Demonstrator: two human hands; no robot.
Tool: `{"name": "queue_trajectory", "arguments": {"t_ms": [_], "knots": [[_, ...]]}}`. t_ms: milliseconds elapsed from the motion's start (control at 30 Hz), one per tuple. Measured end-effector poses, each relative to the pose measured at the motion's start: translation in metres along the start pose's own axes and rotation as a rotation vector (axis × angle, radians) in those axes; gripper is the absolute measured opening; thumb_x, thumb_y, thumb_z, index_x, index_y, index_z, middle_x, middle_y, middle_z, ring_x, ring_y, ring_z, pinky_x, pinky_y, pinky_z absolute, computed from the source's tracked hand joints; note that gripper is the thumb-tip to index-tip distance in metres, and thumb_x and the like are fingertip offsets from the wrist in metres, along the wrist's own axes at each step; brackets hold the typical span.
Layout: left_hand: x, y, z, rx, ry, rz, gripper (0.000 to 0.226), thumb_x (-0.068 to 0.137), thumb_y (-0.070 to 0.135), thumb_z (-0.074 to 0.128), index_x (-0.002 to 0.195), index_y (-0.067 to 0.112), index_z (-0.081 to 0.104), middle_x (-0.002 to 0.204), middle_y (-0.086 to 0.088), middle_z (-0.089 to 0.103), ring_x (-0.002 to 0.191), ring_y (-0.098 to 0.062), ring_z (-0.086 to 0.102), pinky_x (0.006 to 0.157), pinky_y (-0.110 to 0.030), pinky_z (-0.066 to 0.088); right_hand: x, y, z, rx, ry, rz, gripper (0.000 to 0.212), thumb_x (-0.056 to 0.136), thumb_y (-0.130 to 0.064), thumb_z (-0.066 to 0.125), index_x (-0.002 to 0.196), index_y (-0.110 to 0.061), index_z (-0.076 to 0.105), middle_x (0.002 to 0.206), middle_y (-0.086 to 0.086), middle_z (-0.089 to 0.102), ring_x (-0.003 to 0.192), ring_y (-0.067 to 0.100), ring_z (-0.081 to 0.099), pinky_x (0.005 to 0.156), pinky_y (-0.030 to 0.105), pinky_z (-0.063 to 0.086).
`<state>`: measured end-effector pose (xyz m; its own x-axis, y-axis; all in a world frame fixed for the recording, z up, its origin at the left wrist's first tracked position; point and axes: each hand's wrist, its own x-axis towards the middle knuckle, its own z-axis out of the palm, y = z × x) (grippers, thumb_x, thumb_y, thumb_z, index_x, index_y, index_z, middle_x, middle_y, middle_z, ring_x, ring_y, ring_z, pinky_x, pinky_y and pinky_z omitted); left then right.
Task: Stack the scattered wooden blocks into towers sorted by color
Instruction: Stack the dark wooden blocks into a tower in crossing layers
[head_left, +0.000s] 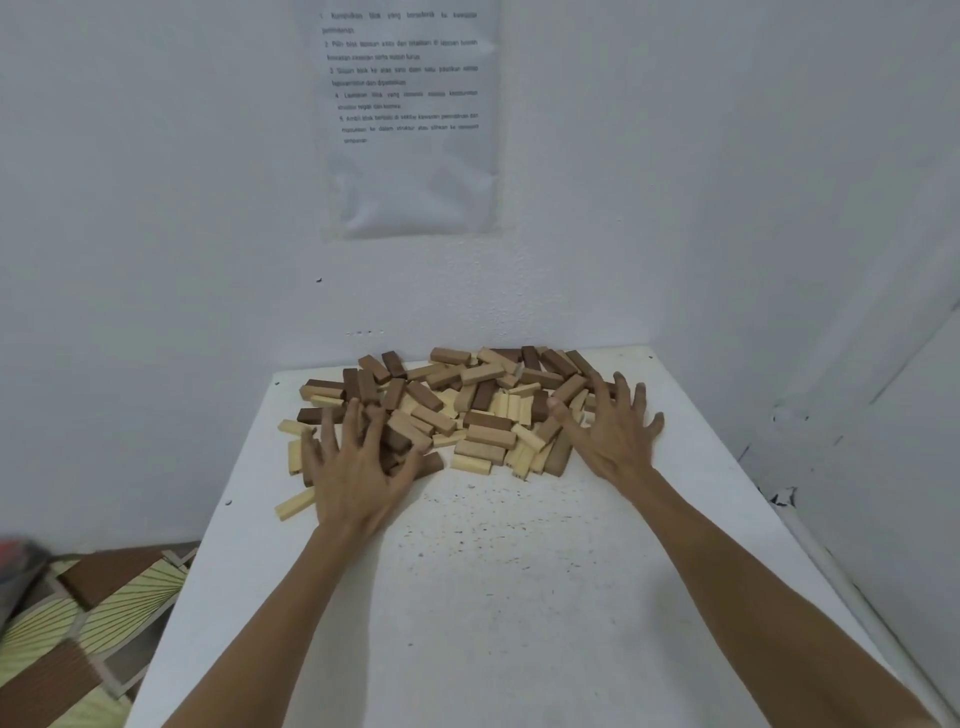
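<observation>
Left hand (358, 467), right hand (610, 431) splayed over smooth rectangular wooden blocks (485, 434), gripping nothing.

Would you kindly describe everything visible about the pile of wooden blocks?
The pile of wooden blocks is a loose, unsorted heap of rectangular bars in pale cream, tan and dark brown. They lie flat or tilted across one another, none built into a tower. It sits at the far end of the white table. The left hand rests with spread fingers on its left side, the right hand on its right edge.
</observation>
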<state>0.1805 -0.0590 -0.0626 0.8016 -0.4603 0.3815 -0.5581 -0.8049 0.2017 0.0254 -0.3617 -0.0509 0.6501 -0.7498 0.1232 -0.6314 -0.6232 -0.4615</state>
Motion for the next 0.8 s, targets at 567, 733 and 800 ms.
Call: {"name": "queue_trajectory", "arguments": {"t_ms": [567,733,800], "knots": [[0.005,0.0,0.006,-0.018,-0.059,-0.197,0.101,0.076,0.1,0.012,0.155,0.04,0.03,0.165,-0.011,0.03,0.151,-0.038,0.025,0.121,-0.06,0.017,0.085,-0.012,0.021,0.046,-0.124,-0.258,0.102,0.075,-0.096,0.025,0.159,-0.037,0.029,0.169,-0.002,0.024,0.155,0.019,0.019,0.123,0.058,0.014],[0.013,-0.003,0.008,-0.02,-0.116,-0.175,0.106,0.076,0.096,0.016,0.162,0.033,0.024,0.168,-0.01,0.027,0.156,-0.035,0.019,0.122,-0.058,0.014,0.071,-0.035,0.035,0.017,-0.143,-0.319,0.1,0.072,-0.097,0.023,0.157,-0.045,0.03,0.169,0.004,0.023,0.155,0.022,0.02,0.123,0.059,0.013],[0.014,-0.004,0.009,-0.018,-0.13,-0.167,0.105,0.078,0.091,0.017,0.163,0.03,0.023,0.169,-0.009,0.026,0.156,-0.035,0.017,0.123,-0.057,0.012,0.065,-0.046,0.039,-0.011,-0.153,-0.335,0.099,0.071,-0.095,0.02,0.157,-0.046,0.03,0.169,0.007,0.021,0.155,0.024,0.02,0.122,0.06,0.012]]}}
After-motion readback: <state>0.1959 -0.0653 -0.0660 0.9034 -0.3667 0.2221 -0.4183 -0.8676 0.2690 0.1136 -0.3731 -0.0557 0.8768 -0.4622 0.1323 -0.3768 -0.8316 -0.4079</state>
